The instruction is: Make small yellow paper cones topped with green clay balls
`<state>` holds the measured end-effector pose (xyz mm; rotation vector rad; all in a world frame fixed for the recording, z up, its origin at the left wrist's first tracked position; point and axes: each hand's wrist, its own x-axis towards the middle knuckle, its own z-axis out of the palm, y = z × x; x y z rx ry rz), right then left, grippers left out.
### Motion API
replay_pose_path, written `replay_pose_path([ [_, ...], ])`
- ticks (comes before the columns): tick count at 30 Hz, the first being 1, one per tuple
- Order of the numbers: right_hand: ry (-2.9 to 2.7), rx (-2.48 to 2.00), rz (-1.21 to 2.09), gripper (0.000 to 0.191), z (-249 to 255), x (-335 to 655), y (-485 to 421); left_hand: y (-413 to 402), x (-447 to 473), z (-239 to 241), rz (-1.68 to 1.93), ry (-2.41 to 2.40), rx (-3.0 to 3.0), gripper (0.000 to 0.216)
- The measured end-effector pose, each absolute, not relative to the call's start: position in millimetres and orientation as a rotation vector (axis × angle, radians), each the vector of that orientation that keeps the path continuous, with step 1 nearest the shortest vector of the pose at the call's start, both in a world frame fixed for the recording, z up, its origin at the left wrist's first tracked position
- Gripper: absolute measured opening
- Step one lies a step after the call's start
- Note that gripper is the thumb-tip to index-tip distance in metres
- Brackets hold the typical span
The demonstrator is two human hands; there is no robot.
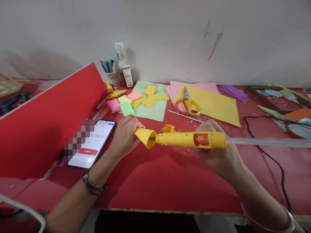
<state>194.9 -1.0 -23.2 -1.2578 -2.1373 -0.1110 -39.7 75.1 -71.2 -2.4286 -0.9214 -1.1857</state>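
Observation:
Pinched in my left hand is a small yellow paper cone, its wide mouth facing right. My right hand grips a yellow hot glue gun, lying sideways with its nozzle at the cone's mouth. A long clear glue stick sticks out of the gun's back end. The glue gun's body hides most of my right fingers. Whether the nozzle touches the paper I cannot tell.
Scissors and a thin wooden stick lie behind the gun. Coloured paper, clay packets and yellow strips spread at the back. A phone and red board stand left. A black cord runs right.

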Motion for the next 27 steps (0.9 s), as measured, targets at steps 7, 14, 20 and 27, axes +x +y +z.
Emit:
replay_pose_path([
  [7, -2.114, -1.275, -0.28, 0.009, -23.1, 194.0, -2.2, 74.2, -39.8, -70.1, -1.163, -0.915, -2.441, 0.011],
  [14, -2.002, -1.255, -0.47, 0.008, -20.3, 194.1, -1.3, 73.2, -40.1, -67.2, -1.172, -1.008, -2.457, 0.014],
  [20, -1.837, -1.274, -0.463, 0.013, -19.0, 196.6, 1.6, 70.5, -40.2, -65.2, -1.226, -1.095, -2.513, 0.011],
  [27, -1.751, -1.455, -0.486, 0.013, -13.7, 204.6, 13.5, 68.2, -38.5, -59.6, -1.024, -1.449, -2.6, 0.002],
])
